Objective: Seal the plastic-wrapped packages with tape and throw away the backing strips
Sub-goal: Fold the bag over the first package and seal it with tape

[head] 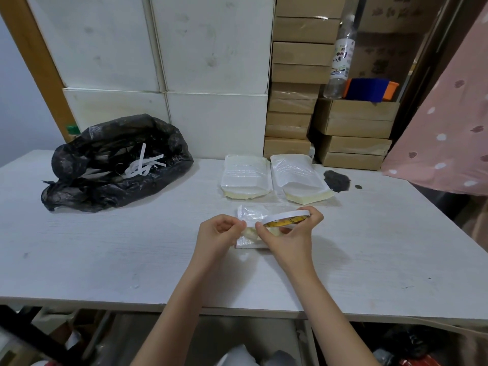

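At the near centre of the white table, in the head view, both hands work over a small plastic-wrapped package lying flat on the surface. The right hand holds a roll of tape — fingers curled around its far rim, thumb at the near-left edge — with the roll tilted and raised slightly above the package. The left hand has its fingers curled, the thumb and forefinger pinched together just beside the left edge of the roll; what they pinch is too small to tell, though it lies at the point where the tape end would be. Both hands partly cover the package, so its near-right portion is hidden.

Farther back, right of centre, two stacks of plastic-wrapped packages sit side by side and nearly touching: the left stack and the right stack. A dark patch marks the table just right of them.

At the far left of the table lies a crumpled black rubbish bag with its mouth open — white backing strips show inside it.

Behind the table stand white boxes and, to the right, stacked brown cartons. A clear bottle stands upright on one carton, beside a blue and orange object. Pink dotted fabric hangs at the right edge.
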Demonstrator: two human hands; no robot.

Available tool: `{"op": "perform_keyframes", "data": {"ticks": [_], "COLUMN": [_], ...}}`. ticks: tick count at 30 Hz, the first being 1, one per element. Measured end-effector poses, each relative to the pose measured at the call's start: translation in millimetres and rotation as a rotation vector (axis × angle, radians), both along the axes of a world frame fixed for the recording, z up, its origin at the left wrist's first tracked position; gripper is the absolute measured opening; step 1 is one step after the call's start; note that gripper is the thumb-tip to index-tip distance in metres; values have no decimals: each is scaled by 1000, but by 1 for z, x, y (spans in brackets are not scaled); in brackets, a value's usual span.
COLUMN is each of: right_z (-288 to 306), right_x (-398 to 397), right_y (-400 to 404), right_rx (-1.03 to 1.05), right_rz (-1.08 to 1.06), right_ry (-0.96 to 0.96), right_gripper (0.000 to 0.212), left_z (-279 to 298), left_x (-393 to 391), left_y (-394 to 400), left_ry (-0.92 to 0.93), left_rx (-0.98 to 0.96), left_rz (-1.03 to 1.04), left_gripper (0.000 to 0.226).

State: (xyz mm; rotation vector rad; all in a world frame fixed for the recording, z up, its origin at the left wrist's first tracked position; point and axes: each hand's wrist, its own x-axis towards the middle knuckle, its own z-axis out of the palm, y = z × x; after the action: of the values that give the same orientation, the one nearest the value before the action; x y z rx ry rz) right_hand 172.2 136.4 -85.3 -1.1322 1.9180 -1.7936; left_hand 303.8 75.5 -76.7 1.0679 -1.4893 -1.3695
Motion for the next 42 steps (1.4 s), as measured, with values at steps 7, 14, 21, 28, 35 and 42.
{"op": "perform_keyframes", "data": {"ticks": [7,14,21,28,35,42], "right_z": [-6,-8,-9,-15,-17,-15], "right_x": [0,2,3,-4,2,-3], "right_y": [0,-1,-3,-6,-3,-6], "right_rx": [-17,0,5,-117,-288,-59], "right_rz": [3,-2,-46,-70,-159,-216], "right_ry": [9,44,148,170,387,319], "right_gripper": [81,83,83,88,82,93], "left_z": [2,-1,-3,-5,-10,-11], "left_x": [0,-3,-2,1,-3,-5], "left_y": [0,3,7,9,10,12], "left_ry": [-2,-4,-26,42,-25,-119], "left_rx": [79,106,79,23,-3,-27], "left_rz": [23,80,82,65,63,79], "left_gripper": [8,5,5,21,29,41]}}
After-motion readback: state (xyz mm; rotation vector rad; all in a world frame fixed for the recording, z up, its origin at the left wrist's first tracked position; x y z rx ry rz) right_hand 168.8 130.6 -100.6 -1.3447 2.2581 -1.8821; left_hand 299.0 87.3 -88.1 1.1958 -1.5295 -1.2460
